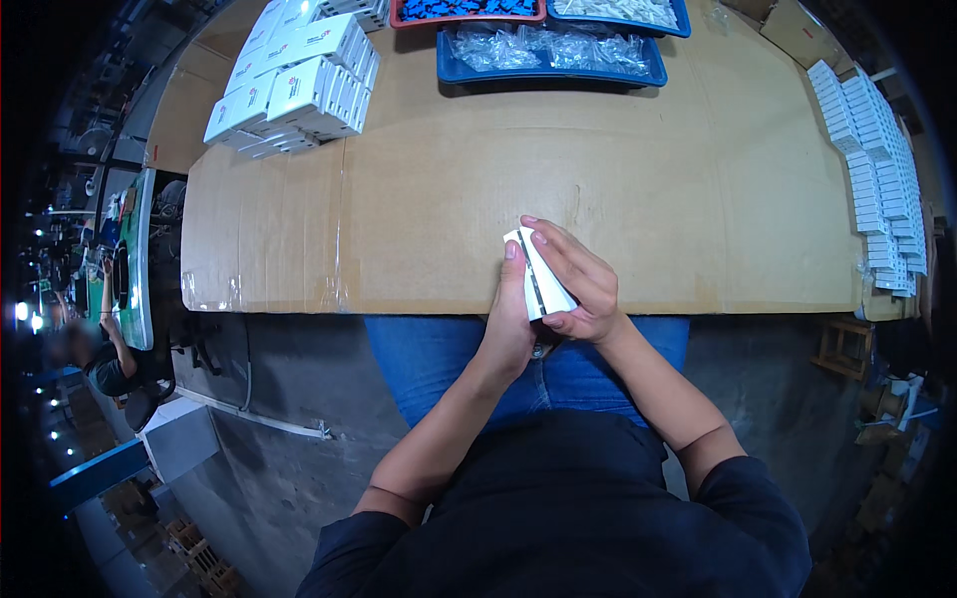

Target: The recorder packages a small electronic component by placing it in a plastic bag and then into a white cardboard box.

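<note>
Between my two hands, over the table's near edge, is a small white carton [554, 292] with a dark stripe or gap running lengthwise. My left hand [511, 317] grips its left side, the thumb lying along the edge. Around the right side wraps my right hand [590, 287], its fingers reaching over the far end and its thumb near the close end. Both palms hide much of the carton, so I cannot tell whether its flaps are closed.
Stacked white boxes [299, 90] stand at the far left, and tall stacks of similar cartons [877, 179] at the right edge. At the back, a blue tray [553, 78] holds clear plastic bags, behind it a red tray [469, 20] of blue pieces. Cardboard [429, 219] covers the table.
</note>
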Demonstrator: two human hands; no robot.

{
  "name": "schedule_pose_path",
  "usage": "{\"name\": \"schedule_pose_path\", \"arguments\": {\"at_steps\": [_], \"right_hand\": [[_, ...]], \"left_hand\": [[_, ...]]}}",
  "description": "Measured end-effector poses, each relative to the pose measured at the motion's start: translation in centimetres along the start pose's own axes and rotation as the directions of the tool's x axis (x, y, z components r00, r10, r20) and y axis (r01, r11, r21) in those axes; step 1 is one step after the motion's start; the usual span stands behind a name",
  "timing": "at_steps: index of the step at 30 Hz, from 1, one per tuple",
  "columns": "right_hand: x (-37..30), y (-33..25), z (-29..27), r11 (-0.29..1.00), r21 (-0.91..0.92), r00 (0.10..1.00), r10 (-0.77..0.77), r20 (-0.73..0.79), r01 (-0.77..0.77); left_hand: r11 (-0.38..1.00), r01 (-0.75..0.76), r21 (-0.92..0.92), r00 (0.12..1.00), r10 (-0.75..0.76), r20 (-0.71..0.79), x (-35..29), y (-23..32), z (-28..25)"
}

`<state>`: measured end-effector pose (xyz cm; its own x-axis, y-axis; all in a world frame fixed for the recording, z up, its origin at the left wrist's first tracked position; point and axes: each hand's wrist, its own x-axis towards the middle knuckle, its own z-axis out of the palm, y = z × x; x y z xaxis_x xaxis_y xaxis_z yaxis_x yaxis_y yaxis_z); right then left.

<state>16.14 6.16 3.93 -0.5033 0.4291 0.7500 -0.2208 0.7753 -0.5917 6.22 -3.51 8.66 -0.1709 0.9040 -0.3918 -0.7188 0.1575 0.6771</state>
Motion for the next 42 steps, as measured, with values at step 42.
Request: {"name": "schedule_pose_path", "arguments": {"at_steps": [42], "right_hand": [[-2.5,0.0,1.9,0.964,-0.143,0.968,0.237,0.081,-0.224]], "left_hand": [[0.863,-0.285,0.417,0.893,0.397,-0.212,2.3,-1.8,-1.4]]}}
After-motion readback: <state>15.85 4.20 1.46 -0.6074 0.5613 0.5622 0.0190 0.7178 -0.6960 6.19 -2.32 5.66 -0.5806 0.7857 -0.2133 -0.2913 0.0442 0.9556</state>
